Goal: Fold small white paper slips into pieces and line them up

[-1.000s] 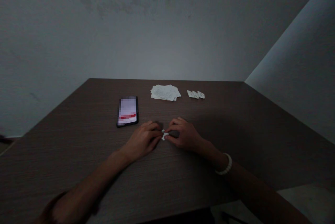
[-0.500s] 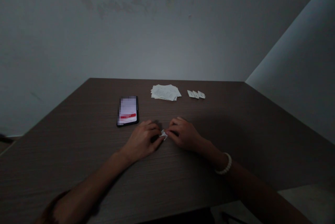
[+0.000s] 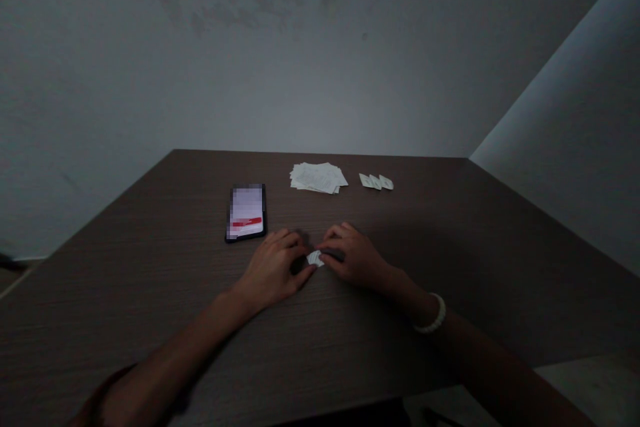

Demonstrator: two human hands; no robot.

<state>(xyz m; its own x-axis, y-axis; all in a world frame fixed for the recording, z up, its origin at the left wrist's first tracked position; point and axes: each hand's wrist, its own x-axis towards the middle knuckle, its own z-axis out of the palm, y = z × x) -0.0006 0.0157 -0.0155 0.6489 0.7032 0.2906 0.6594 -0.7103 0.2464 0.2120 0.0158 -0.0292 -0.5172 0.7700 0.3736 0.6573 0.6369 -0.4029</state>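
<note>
A small white piece of paper point(image 3: 315, 258) with faint printed lines lies at the middle of the table, held between my two hands. My left hand point(image 3: 277, 264) pinches its left edge between thumb and fingers. At the right edge, my right hand point(image 3: 353, 255) grips it with thumb and forefinger. The fingers cover both ends of the paper. Around my right wrist is a pale beaded bracelet point(image 3: 436, 315).
A phone point(image 3: 247, 212) with a lit, blurred screen lies beyond my left hand. Farther back is a pile of white papers point(image 3: 319, 177), and right of it several small folded papers point(image 3: 376, 182). The brown table point(image 3: 200, 174) meets a stained wall point(image 3: 280, 80).
The paper between my fingers looked crumpled before and now shows a flatter face with printed lines. My hands have stayed almost in place; the view has shifted slightly.
</note>
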